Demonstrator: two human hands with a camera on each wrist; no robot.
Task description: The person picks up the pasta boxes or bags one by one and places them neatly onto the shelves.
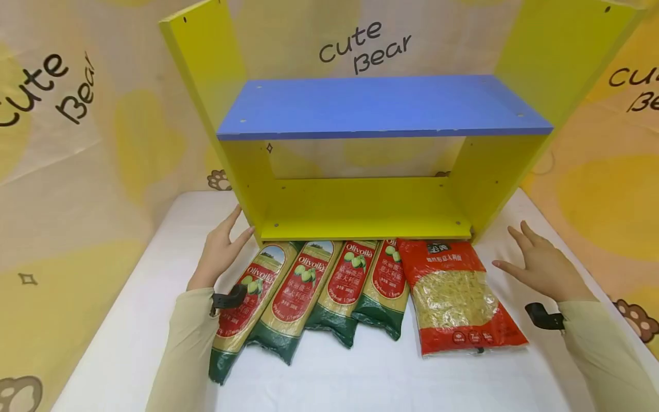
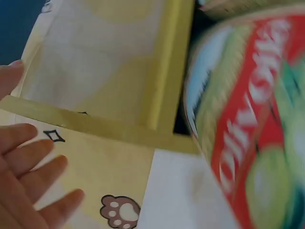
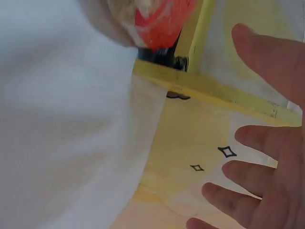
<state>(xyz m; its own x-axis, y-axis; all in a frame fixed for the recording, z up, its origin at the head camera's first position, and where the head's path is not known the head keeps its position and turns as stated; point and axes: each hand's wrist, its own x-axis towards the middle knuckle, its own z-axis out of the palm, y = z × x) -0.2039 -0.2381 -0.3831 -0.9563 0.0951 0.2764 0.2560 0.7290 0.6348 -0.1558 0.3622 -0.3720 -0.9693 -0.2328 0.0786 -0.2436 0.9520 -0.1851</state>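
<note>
A yellow shelf unit [image 1: 360,206] with a blue top board [image 1: 381,106] stands on a white table. Several green and red Olivoila pasta packets [image 1: 304,286] lie in a row in front of it, with a red pasta bag [image 1: 455,294] to their right. My left hand [image 1: 221,252] hovers with straight fingers by the shelf's lower left corner, just beside the leftmost packet [image 2: 248,133]. My right hand [image 1: 540,266] hovers with spread fingers to the right of the red bag [image 3: 162,21], near the shelf's right side panel [image 3: 214,86]. Neither hand holds anything.
The white table [image 1: 360,377] runs to edges on the left and right. A beige cloth backdrop [image 1: 77,143] printed with "cute Bear" and paw marks hangs behind and beside the shelf. Black wrist straps [image 1: 543,316] sit on both sleeves.
</note>
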